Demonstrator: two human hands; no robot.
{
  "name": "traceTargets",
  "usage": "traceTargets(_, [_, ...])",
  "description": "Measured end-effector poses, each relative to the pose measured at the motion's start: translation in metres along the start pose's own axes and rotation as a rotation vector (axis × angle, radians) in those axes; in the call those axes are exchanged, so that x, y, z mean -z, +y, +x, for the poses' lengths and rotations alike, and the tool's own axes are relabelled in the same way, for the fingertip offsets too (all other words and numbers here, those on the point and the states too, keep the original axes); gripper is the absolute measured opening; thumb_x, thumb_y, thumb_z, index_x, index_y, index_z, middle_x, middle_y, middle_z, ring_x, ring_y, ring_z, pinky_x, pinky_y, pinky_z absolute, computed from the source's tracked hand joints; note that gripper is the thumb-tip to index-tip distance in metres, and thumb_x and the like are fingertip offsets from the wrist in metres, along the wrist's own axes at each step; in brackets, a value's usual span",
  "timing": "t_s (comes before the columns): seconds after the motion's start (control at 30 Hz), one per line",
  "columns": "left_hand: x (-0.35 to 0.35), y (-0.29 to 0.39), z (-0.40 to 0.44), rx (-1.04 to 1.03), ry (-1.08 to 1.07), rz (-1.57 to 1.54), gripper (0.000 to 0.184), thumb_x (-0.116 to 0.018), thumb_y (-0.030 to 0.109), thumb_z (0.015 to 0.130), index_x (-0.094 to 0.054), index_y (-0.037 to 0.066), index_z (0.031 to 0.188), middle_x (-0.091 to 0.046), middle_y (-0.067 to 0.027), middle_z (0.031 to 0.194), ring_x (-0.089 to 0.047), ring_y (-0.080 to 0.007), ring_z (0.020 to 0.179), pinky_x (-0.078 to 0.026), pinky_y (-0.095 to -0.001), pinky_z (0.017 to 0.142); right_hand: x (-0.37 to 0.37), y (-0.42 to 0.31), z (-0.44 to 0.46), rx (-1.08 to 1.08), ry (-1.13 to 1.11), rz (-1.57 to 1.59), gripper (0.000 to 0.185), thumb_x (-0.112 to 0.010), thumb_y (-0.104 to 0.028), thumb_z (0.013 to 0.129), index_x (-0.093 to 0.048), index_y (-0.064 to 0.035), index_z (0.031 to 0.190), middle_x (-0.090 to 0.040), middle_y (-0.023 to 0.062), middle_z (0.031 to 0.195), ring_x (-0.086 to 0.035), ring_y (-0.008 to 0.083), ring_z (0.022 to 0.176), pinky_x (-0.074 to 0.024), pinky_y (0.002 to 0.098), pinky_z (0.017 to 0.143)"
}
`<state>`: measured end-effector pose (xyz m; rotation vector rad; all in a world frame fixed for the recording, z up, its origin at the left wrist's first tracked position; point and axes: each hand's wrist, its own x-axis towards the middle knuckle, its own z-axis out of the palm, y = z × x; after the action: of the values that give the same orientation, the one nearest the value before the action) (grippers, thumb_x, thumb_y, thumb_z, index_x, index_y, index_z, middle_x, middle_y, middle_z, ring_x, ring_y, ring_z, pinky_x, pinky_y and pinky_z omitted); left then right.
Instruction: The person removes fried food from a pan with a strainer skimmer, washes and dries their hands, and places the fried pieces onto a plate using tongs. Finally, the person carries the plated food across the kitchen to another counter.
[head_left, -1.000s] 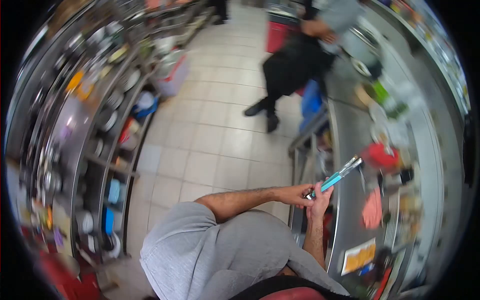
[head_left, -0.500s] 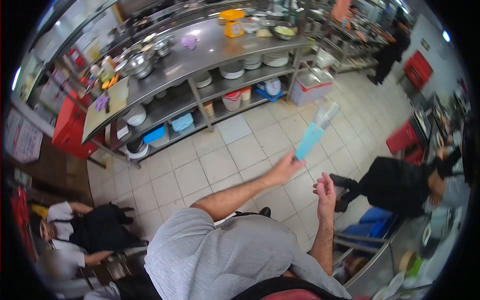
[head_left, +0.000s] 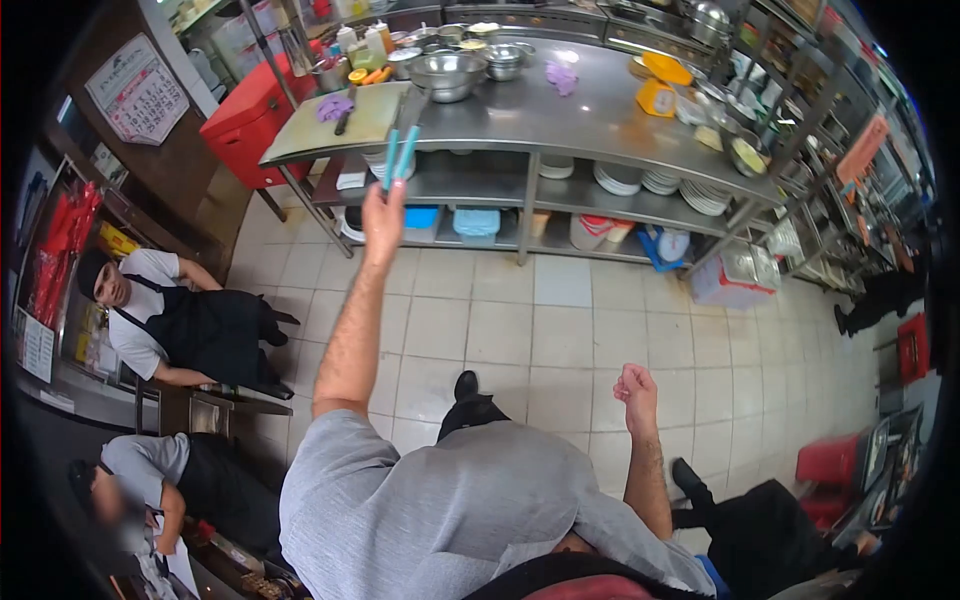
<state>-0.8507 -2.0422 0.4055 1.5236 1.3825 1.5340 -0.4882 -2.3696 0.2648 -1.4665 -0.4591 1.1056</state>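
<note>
My left hand (head_left: 383,222) is stretched forward, its fingers wrapped round a pair of tongs with turquoise handles (head_left: 401,160). The tongs' metal ends are blurred and overlap the front edge of the steel counter in view, near a large metal bowl (head_left: 447,76). Over the floor on the right is my right hand (head_left: 637,398), its fingers curled in; nothing shows in it. Left of the tongs, a pale cutting board (head_left: 368,118) carries a purple cloth (head_left: 334,107) and a dark-handled knife (head_left: 342,124).
Plates and tubs stand on shelves under the steel counter (head_left: 600,125). A yellow scale (head_left: 657,98) sits on top. A red cooler (head_left: 262,125) is at the left end. Two people in dark aprons (head_left: 212,325) are at my left, another person (head_left: 765,530) at right.
The view has turned left. My left hand with the tongs has swung from the floor area toward the counter's left end. The fingers of my right hand have curled in.
</note>
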Motion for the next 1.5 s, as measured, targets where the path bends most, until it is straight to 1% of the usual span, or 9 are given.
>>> traceTargets(0.27, [0.101,-0.026,0.237,-0.238,0.297,0.491,0.039,-0.056,0.034,0.084,-0.049,-0.005,0.088,-0.055,-0.0217,0.072,-0.055,-0.0363,0.068,-0.043,-0.0409,0.063,-0.001,0.169,0.075,-0.283,0.267,-0.409,0.013,-0.048,-0.017,0.080,-0.055,-0.0059,0.079,-0.049,0.0039,0.061,-0.052,0.0156,0.051,-0.0416,0.0295,0.040])
traceTargets(0.37, [0.119,-0.037,0.320,-0.260,0.293,0.547,0.038,-0.057,0.032,0.083,-0.048,-0.004,0.087,-0.056,-0.0238,0.075,-0.056,-0.0397,0.072,-0.043,-0.0437,0.064,0.046,0.235,0.058,-0.160,-0.129,-0.706,0.015,-0.050,-0.013,0.077,-0.055,-0.0011,0.084,-0.052,0.0059,0.059,-0.052,0.0181,0.046,-0.0405,0.0293,0.037])
traceTargets(0.53, [0.135,-0.060,0.447,-0.369,0.433,0.795,0.036,-0.058,0.029,0.082,-0.049,-0.005,0.086,-0.057,-0.0281,0.080,-0.055,-0.0440,0.081,-0.043,-0.0485,0.068,0.052,0.269,0.087,-0.632,0.238,-0.291,0.010,-0.051,-0.013,0.078,-0.056,-0.0058,0.083,-0.050,0.0072,0.059,-0.051,0.0192,0.046,-0.0386,0.0309,0.037])
traceTargets(1.03, [0.177,-0.076,0.722,-0.200,0.336,1.156,0.037,-0.050,0.028,0.084,-0.044,0.000,0.107,-0.056,-0.0260,0.102,-0.055,-0.0411,0.096,-0.044,-0.0476,0.082,-0.254,0.033,0.383,-0.052,0.294,-0.420,0.027,-0.056,-0.021,0.080,-0.054,-0.0057,0.102,-0.053,0.0027,0.069,-0.054,0.0116,0.054,-0.0378,0.0237,0.042])
traceTargets(1.3, [0.221,-0.153,0.929,-0.260,0.271,1.380,0.026,-0.047,0.019,0.082,-0.050,-0.002,0.097,-0.058,-0.0225,0.098,-0.057,-0.0378,0.093,-0.047,-0.0442,0.078,-0.346,0.118,0.274,-0.435,0.547,-0.310,0.022,-0.055,-0.017,0.079,-0.054,-0.0061,0.099,-0.053,0.0037,0.067,-0.053,0.0137,0.049,-0.0389,0.0261,0.037])
traceTargets(1.33, [0.249,-0.189,0.979,-0.584,0.166,1.730,0.025,-0.043,0.019,0.084,-0.052,-0.001,0.096,-0.059,-0.0200,0.094,-0.058,-0.0349,0.090,-0.048,-0.0420,0.076,-0.360,0.134,0.247,-0.523,0.546,-0.281,0.021,-0.055,-0.016,0.079,-0.054,-0.0066,0.097,-0.052,0.0038,0.066,-0.053,0.0144,0.048,-0.0393,0.0272,0.036])
traceTargets(1.37, [0.243,-0.183,0.980,-0.444,0.203,1.597,0.024,-0.041,0.018,0.086,-0.054,0.001,0.098,-0.058,-0.0183,0.097,-0.058,-0.0320,0.091,-0.048,-0.0389,0.076,-0.364,0.159,0.227,-0.547,0.522,-0.300,0.019,-0.056,-0.017,0.078,-0.054,-0.0069,0.094,-0.053,0.0051,0.066,-0.054,0.0157,0.047,-0.0391,0.0277,0.033])
traceTargets(1.43, [0.283,-0.246,1.074,-1.124,0.234,2.001,0.017,-0.044,0.017,0.085,-0.057,0.007,0.090,-0.060,-0.0084,0.083,-0.060,-0.0224,0.073,-0.050,-0.0348,0.062,-0.381,0.183,0.191,-0.654,0.505,-0.338,0.014,-0.056,-0.016,0.077,-0.054,-0.0038,0.083,-0.052,0.0065,0.061,-0.054,0.0174,0.044,-0.0402,0.0295,0.031])
traceTargets(1.5, [0.266,-0.247,1.086,-0.956,0.187,1.969,0.015,-0.045,0.017,0.084,-0.057,0.009,0.088,-0.059,-0.0064,0.081,-0.059,-0.0193,0.073,-0.048,-0.0330,0.063,-0.397,0.199,0.163,-0.630,0.611,-0.305,0.016,-0.058,-0.018,0.076,-0.056,-0.0027,0.076,-0.052,0.0073,0.055,-0.052,0.0183,0.041,-0.0407,0.0314,0.031])
